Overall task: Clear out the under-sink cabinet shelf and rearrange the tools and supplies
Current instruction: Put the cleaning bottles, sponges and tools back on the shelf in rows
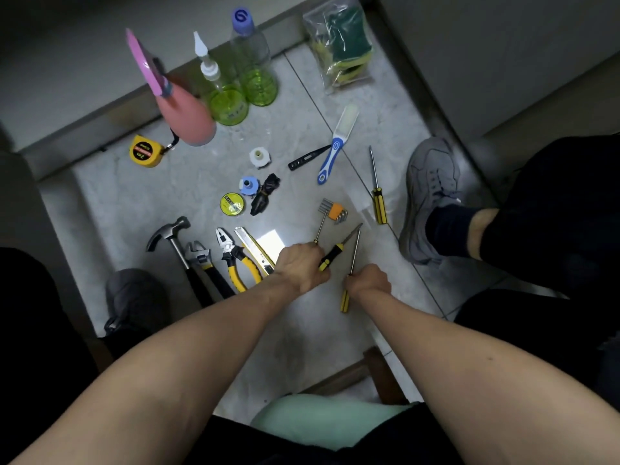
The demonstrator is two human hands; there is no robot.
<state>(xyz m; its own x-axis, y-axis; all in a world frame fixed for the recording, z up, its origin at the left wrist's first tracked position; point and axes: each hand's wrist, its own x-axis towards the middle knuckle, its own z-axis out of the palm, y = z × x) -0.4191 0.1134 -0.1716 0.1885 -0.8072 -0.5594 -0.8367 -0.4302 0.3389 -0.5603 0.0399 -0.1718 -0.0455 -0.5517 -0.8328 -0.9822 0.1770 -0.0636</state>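
At centre frame, low over the marble floor (302, 333):
Left hand (300, 268): fingers curled round the black-and-yellow handle of a short screwdriver (333, 255), its shaft pointing to the upper right.
Right hand (369, 280): grasping a long screwdriver (352, 260) at the join of shaft and handle; yellow handle end shows below the hand, tip beside the short screwdriver's tip.
Thin tool (320, 229): slim shaft rising from just behind the left hand; its handle is hidden.
Just left of the hands: utility knife (253, 246), pliers (235, 260), adjustable wrench (201, 260), claw hammer (171, 238), laid side by side, handles toward the bottom of the frame.
Above the hands: hex key set (333, 211) in an orange holder.
Right of centre: third screwdriver (377, 193), yellow-and-black handle, lying alone near a grey shoe (429, 196).
Centre: yellow tape roll (232, 203), blue fitting (249, 185), black bundle (265, 194), white fitting (260, 157), black pen-like tool (308, 157), blue-and-white brush (337, 146).
Left of centre: yellow tape measure (146, 152).
Upper centre: pink spray bottle (186, 112), two clear bottles with green bases (228, 102) (258, 78).
Upper right: clear bag of sponges (340, 41).
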